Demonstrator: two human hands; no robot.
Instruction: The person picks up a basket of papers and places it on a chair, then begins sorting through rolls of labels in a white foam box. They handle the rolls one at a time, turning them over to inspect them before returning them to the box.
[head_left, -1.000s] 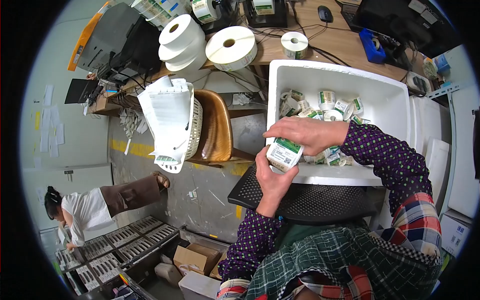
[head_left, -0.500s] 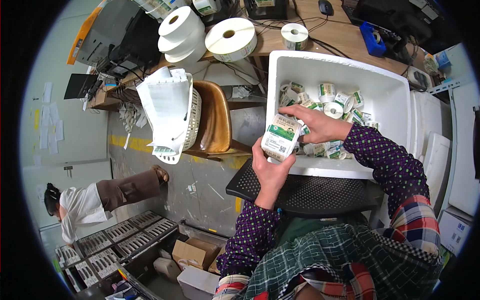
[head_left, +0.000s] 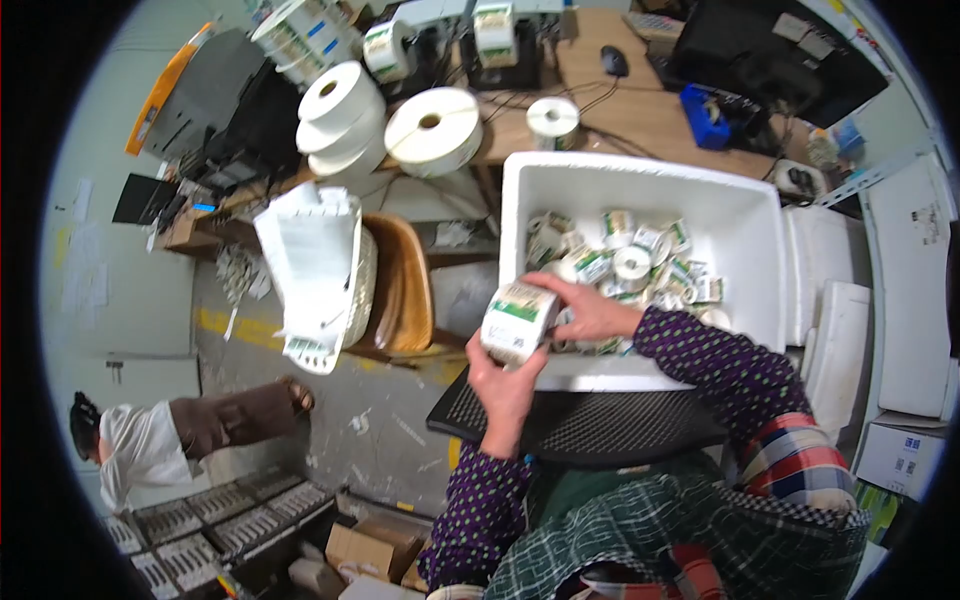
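Observation:
Between both hands, I hold a roll of labels, white with a green band and small print facing me. My left hand grips it from below, thumb and fingers on its lower side. Its upper right side is held by my right hand, whose fingertips are partly hidden behind the roll. The roll is at the near left part of a white foam box. Inside the box lies a heap of small label rolls, several with green and white print, some on their sides.
Behind the box stands a wooden desk with large white rolls, a small roll, a mouse and a blue holder. A white basket rests on a brown chair. Another person is at the left.
My view has tilted up, showing more of the desk. The label roll remains in both hands and its printed face has turned slightly.

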